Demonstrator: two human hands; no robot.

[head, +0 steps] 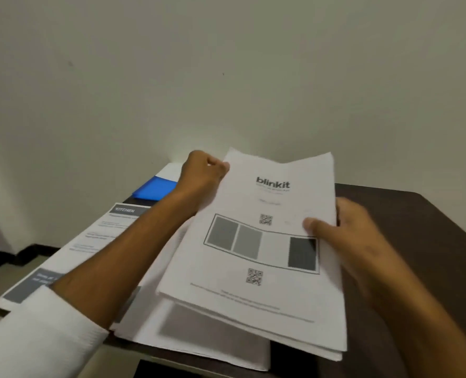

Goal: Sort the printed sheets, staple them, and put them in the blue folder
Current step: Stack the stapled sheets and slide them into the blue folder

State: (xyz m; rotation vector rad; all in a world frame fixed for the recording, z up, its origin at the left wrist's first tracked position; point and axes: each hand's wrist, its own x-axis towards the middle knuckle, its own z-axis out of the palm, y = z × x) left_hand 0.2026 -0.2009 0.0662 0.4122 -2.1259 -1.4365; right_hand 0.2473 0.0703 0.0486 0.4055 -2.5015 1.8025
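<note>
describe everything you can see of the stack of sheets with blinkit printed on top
The stack of sheets is white paper, several sheets thick, with slightly uneven edges. Its top page shows "blinkit", two QR codes and a framed row of grey panels. It is held tilted above other papers on the dark table. The left hand pinches its far left corner; the right hand grips the right edge, thumb on top.
</note>
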